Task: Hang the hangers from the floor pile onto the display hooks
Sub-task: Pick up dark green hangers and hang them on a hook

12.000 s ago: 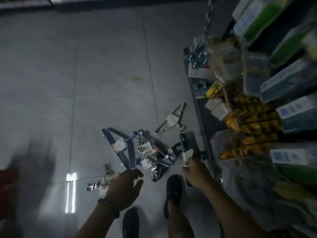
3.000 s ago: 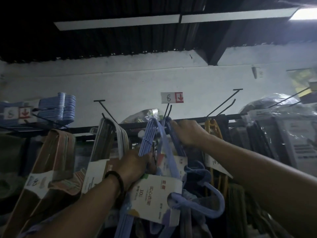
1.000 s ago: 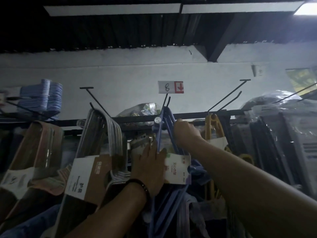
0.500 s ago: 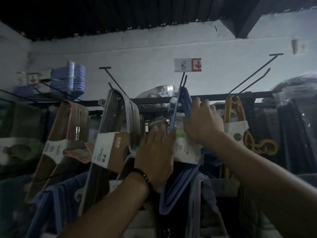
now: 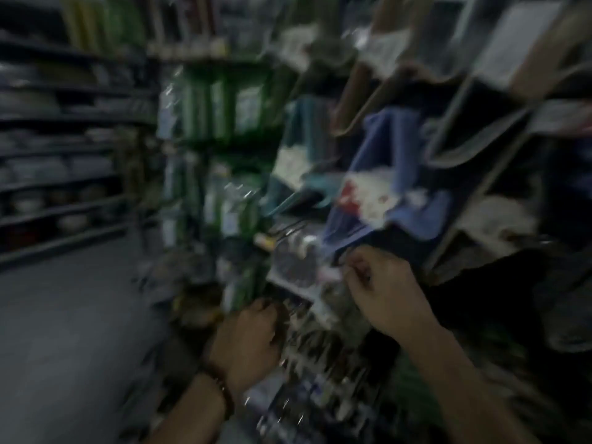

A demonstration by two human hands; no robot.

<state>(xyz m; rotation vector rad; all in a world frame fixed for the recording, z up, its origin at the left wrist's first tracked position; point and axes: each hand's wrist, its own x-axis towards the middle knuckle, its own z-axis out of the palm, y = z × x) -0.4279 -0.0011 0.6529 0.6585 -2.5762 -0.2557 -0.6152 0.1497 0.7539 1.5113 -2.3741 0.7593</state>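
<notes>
left hand (image 5: pixel 246 334), right hand (image 5: pixel 381 293), both lowered

Everything is smeared, so the green packs (image 5: pixel 221 107), the blue hangers (image 5: pixel 384 168) and the shelves (image 5: pixel 54 149) on the left are only fuzzy shapes. The left hand (image 5: pixel 246 341) and the right hand (image 5: pixel 381 296) have curled fingers, but the blur hides whether they hold anything. Both arms (image 5: pixel 474 389) are cut off at the bottom edge.

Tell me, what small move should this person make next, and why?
Probably lower both hands toward the floor for more hangers. The blue hangers hang on the display, and the left hand and right hand sit low before the shelves with curled fingers; no hanger shows in either, though blur hides much. The pile is out of view.
</notes>
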